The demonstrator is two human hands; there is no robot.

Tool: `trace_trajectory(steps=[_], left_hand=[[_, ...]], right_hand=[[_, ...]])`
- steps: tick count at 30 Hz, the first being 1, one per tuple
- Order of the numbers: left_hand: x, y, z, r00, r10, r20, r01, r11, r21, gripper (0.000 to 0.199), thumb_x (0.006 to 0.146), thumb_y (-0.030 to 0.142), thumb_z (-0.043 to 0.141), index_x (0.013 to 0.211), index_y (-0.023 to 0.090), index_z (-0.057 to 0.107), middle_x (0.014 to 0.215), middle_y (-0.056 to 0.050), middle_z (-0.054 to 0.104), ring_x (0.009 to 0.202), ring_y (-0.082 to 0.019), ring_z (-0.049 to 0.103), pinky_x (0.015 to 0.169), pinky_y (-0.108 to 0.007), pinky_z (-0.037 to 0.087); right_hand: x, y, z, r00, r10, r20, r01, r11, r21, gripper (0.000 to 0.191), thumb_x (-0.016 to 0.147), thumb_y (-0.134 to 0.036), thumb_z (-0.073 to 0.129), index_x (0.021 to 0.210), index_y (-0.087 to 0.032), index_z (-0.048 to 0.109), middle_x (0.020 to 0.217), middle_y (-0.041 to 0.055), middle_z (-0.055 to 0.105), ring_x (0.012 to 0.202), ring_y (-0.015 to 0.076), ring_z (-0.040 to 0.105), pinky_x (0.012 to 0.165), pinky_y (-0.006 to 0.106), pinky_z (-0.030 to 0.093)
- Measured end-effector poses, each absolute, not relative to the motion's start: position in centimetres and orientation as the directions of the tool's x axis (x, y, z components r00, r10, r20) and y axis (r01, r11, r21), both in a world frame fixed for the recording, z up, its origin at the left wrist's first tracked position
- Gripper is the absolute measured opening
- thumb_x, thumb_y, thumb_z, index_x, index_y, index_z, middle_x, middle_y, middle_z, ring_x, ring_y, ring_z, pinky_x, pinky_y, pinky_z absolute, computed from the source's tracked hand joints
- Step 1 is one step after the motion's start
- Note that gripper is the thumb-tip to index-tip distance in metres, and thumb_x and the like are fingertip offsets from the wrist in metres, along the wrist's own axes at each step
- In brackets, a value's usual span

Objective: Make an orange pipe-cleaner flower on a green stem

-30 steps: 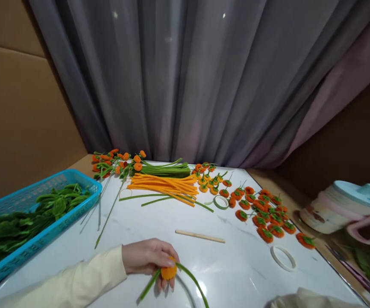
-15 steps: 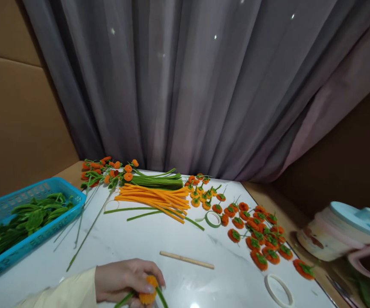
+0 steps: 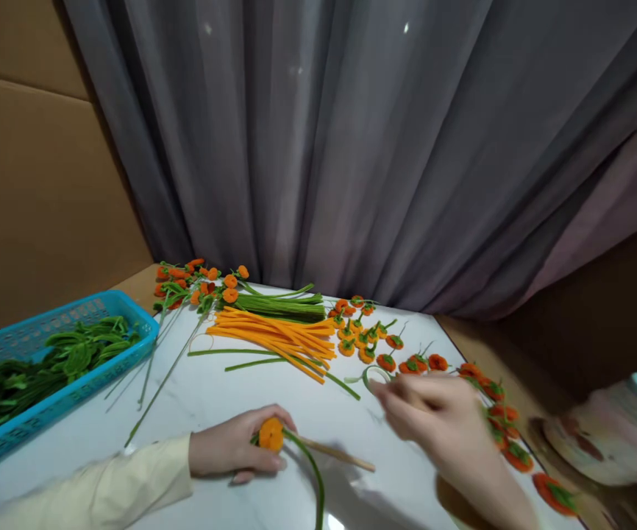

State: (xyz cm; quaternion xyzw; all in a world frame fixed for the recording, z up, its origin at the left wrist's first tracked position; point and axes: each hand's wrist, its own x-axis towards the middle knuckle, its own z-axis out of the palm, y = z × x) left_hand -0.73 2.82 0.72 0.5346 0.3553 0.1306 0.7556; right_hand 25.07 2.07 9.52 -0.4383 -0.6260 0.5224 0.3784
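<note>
My left hand (image 3: 241, 445) is closed around an orange fuzzy flower (image 3: 271, 435), gripping it between thumb and fingers above the table. A green fuzzy stem (image 3: 315, 471) curves out from the flower down to the bottom of the view. My right hand (image 3: 434, 412), blurred by motion, reaches across the table with its fingers curled. Its fingertips pinch at the near rim of a roll of green tape (image 3: 367, 374), which still lies beside the finished flower heads. A wooden stick (image 3: 340, 453) lies just right of my left hand, partly behind the green stem.
A blue basket (image 3: 150, 335) of green leaves stands at left. Orange fuzzy stems (image 3: 274, 335) and green fuzzy stems (image 3: 279, 308) lie at the back. Stemmed flowers (image 3: 178, 280) rest back left, orange flower heads (image 3: 517, 453) at right beside a lidded mug (image 3: 605, 434).
My right hand has come into view and moved to the green tape roll. My left hand has shifted slightly up and turned the orange flower. The view has swung a little.
</note>
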Motion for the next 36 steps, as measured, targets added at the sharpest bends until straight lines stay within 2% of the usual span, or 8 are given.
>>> trace_trajectory(steps=[3, 10, 13, 19, 23, 26, 31, 36], left_hand=[[0.1, 3.5, 0.9, 0.691, 0.657, -0.301, 0.278, 0.143, 0.95, 0.039, 0.07, 0.027, 0.065, 0.102, 0.019, 0.043, 0.059, 0.009, 0.039, 0.046, -0.005, 0.032, 0.043, -0.017, 0.025], [0.3, 3.7, 0.5, 0.733, 0.662, -0.154, 0.375, -0.205, 0.904, 0.029, 0.076, 0.035, 0.059, 0.098, 0.017, 0.052, 0.064, 0.006, 0.039, 0.057, -0.009, 0.033, 0.052, -0.019, 0.028], [0.2, 3.6, 0.3, 0.752, 0.648, -0.123, 0.366, -0.254, 0.895, 0.03, 0.077, 0.033, 0.057, 0.101, 0.016, 0.055, 0.068, 0.003, 0.046, 0.059, -0.009, 0.036, 0.055, -0.019, 0.031], [0.2, 3.6, 0.2, 0.779, 0.614, -0.132, 0.386, -0.302, 0.872, 0.025, 0.074, 0.031, 0.06, 0.086, 0.01, 0.061, 0.063, 0.003, 0.05, 0.056, -0.007, 0.039, 0.052, -0.017, 0.033], [-0.1, 3.5, 0.3, 0.76, 0.646, -0.07, 0.385, -0.361, 0.849, 0.04, 0.074, 0.033, 0.06, 0.109, 0.013, 0.056, 0.073, 0.001, 0.059, 0.06, -0.009, 0.047, 0.056, -0.017, 0.038], [-0.6, 3.7, 0.1, 0.734, 0.676, 0.066, 0.355, -0.465, 0.811, 0.047, 0.074, 0.034, 0.062, 0.115, 0.015, 0.052, 0.084, -0.003, 0.063, 0.068, -0.011, 0.054, 0.062, -0.019, 0.042], [-1.0, 4.0, -0.3, 0.685, 0.686, 0.246, 0.326, -0.591, 0.738, 0.033, 0.076, 0.035, 0.062, 0.101, 0.012, 0.06, 0.082, -0.006, 0.065, 0.067, -0.011, 0.055, 0.062, -0.02, 0.043], [-1.0, 3.6, -0.4, 0.644, 0.703, 0.303, 0.331, -0.613, 0.717, 0.032, 0.076, 0.034, 0.063, 0.099, 0.012, 0.062, 0.075, -0.004, 0.065, 0.058, -0.009, 0.052, 0.055, -0.018, 0.041]], right_hand=[[22.5, 3.1, 6.7, -0.231, 0.968, -0.098, -0.027, -0.108, -0.994, 0.05, 0.064, -0.022, 0.064, 0.042, -0.021, 0.019, 0.034, -0.0071, 0.023, 0.033, 0.0055, 0.025, 0.033, 0.02, 0.017], [20.0, 2.1, 1.9, -0.307, 0.921, -0.24, -0.215, -0.313, -0.925, 0.044, 0.063, -0.023, 0.064, 0.045, -0.02, 0.024, 0.032, -0.0085, 0.028, 0.03, 0.0034, 0.021, 0.031, 0.018, 0.016], [19.4, 1.0, 1.3, -0.331, 0.913, -0.239, -0.122, -0.292, -0.948, 0.038, 0.071, -0.034, 0.066, 0.053, -0.018, 0.036, 0.04, -0.0081, 0.034, 0.035, 0.0033, 0.024, 0.034, 0.017, 0.017], [18.8, 0.2, 0.6, -0.475, 0.854, -0.211, 0.046, -0.215, -0.975, 0.034, 0.067, -0.038, 0.074, 0.077, -0.013, 0.053, 0.055, -0.0058, 0.047, 0.045, 0.0046, 0.039, 0.042, 0.017, 0.027], [18.9, -0.1, 0.2, -0.503, 0.83, -0.239, 0.053, -0.246, -0.968, 0.037, 0.069, -0.044, 0.07, 0.079, -0.013, 0.051, 0.054, -0.0042, 0.051, 0.049, 0.0078, 0.049, 0.045, 0.017, 0.032], [19.0, -0.2, 0.3, -0.494, 0.829, -0.264, 0.053, -0.274, -0.96, 0.038, 0.072, -0.048, 0.066, 0.079, -0.014, 0.049, 0.056, -0.0006, 0.059, 0.04, 0.0057, 0.042, 0.039, 0.017, 0.029], [19.0, -0.1, 0.1, -0.447, 0.845, -0.293, 0.056, -0.3, -0.952, 0.039, 0.072, -0.047, 0.065, 0.085, -0.017, 0.045, 0.052, -0.0038, 0.056, 0.032, 0.0042, 0.032, 0.033, 0.016, 0.025], [18.8, -0.8, -0.5, -0.339, 0.941, -0.021, 0.197, 0.05, -0.979, 0.026, 0.079, -0.036, 0.058, 0.095, -0.017, 0.05, 0.063, -0.0026, 0.054, 0.043, 0.006, 0.039, 0.04, 0.017, 0.03]])
